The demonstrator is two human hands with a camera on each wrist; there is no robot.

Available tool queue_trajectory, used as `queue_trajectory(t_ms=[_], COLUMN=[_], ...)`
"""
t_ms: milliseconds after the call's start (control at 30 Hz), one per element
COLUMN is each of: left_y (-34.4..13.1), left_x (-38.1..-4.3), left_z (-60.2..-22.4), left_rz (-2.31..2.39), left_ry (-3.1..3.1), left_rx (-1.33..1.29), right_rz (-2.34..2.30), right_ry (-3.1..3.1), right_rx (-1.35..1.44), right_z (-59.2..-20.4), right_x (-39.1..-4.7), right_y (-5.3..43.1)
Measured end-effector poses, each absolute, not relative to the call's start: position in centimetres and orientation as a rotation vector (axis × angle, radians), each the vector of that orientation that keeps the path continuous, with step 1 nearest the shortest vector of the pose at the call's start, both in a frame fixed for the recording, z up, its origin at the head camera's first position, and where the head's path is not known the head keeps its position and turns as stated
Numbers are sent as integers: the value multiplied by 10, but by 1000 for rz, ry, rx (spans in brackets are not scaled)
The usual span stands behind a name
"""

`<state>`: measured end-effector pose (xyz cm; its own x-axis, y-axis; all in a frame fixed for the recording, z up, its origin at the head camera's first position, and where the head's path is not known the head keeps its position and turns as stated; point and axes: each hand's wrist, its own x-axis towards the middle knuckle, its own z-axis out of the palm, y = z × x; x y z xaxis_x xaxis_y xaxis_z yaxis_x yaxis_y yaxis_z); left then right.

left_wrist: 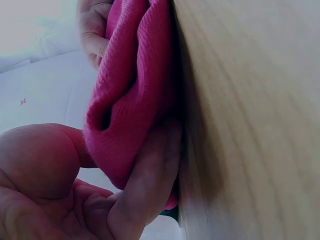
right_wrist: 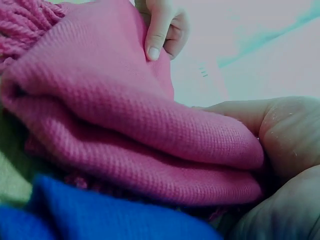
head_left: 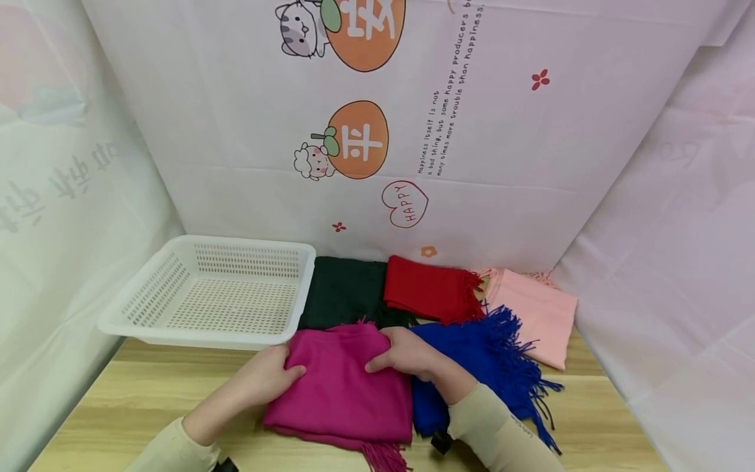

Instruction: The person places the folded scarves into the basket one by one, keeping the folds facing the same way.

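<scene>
A folded magenta scarf (head_left: 345, 393) with fringe lies at the front middle of the table in the head view. My left hand (head_left: 268, 377) grips its left edge, thumb on top; in the left wrist view the fingers (left_wrist: 150, 175) reach beneath the folded layers. On the opposite side my right hand (head_left: 407, 354) holds the scarf's upper right edge, with the thumb over the cloth. The right wrist view shows the stacked folds of the magenta scarf (right_wrist: 135, 135) between both hands. Fingertips under the cloth are hidden.
A white plastic basket (head_left: 307, 282) stands at the back left. Behind the magenta scarf are a dark green scarf (head_left: 345, 288) and a red scarf (head_left: 430, 288). To the right lie a blue scarf (head_left: 472, 354), partly under my right forearm, and a pink scarf (head_left: 537, 314).
</scene>
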<state>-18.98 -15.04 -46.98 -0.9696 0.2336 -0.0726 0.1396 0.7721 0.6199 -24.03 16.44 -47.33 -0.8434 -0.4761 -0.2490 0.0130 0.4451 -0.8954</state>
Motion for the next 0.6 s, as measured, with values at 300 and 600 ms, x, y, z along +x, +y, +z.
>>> queue_trajectory(t_ms=[300, 600], left_y=[-151, -149], left_x=[-188, -187], left_z=[-470, -469], left_rz=[997, 1053], left_ry=[2816, 2807], left_rx=[317, 358], right_rz=[-1415, -1444], right_ry=[2206, 2190], right_rx=[-368, -361], right_z=[-468, -461], right_x=[-240, -238], right_y=[165, 168])
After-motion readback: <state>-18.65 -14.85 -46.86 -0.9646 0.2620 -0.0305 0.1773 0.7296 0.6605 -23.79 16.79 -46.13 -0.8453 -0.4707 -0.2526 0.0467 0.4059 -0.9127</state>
